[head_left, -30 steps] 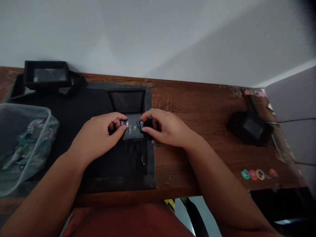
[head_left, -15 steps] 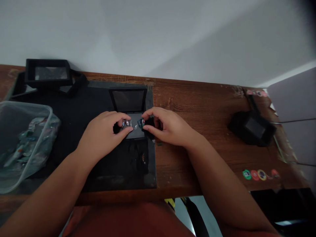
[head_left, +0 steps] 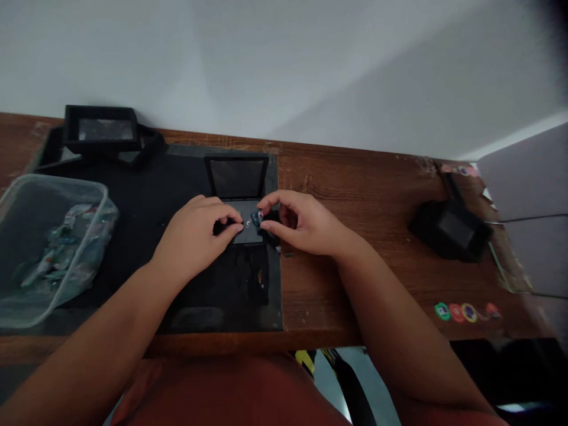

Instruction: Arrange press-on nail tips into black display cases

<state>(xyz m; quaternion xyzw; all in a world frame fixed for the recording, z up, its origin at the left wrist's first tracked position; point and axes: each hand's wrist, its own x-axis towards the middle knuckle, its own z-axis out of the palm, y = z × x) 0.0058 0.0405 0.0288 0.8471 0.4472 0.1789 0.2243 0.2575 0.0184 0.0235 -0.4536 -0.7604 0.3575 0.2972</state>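
A small colourful piece lies over the grey base of an open black case, pinched in the right hand, not yet let go. The left hand has thumb and finger nearly together; any grip is unclear. The case's lid is already raised, far side. Left, a clear tub holds many more pieces.

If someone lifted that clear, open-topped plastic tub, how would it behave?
The clear, open-topped plastic tub would probably flex slightly, since it looks thin and see-through. The jumbled small shiny pieces inside would likely slide about, as they appear loosely heaped.
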